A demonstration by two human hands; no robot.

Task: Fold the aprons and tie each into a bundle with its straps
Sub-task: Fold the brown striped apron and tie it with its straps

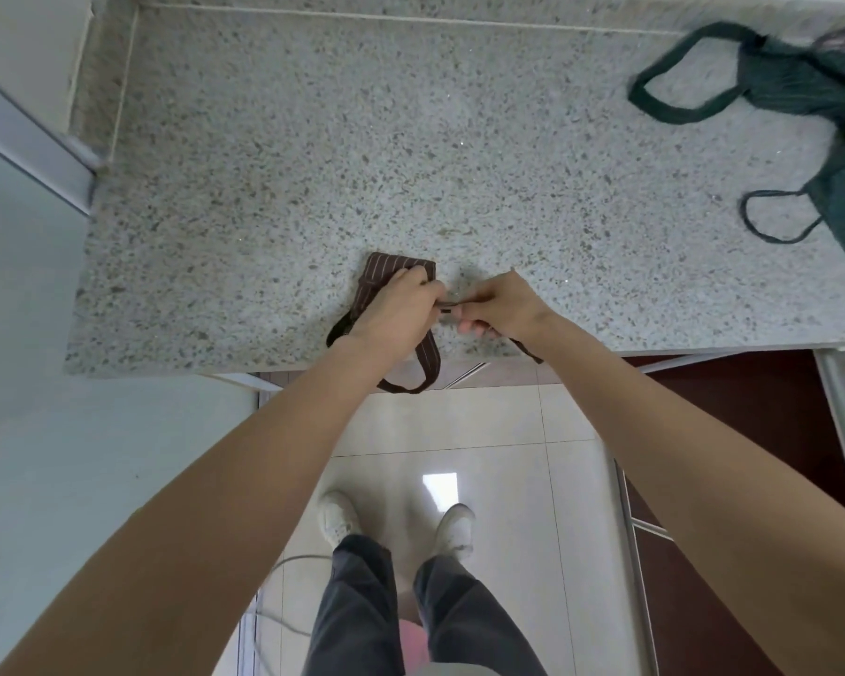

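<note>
Pressing the soft, light apron (386, 280) at lower centre, left hand (401, 304) holds it; right hand (496, 307) pinches the limp strap (452, 304).

A speckled granite desk (313, 163) spreads beyond the grip and ends in a raised ledge (459, 12) at its far side. Below the grip, pale glossy floor tiles (498, 456) carry two white shoes (452, 526) and grey trousers (362, 602). A thin grey cable (284, 563) curls at lower left. Dark red cabinet fronts (742, 407) lie to the lower right.
</note>
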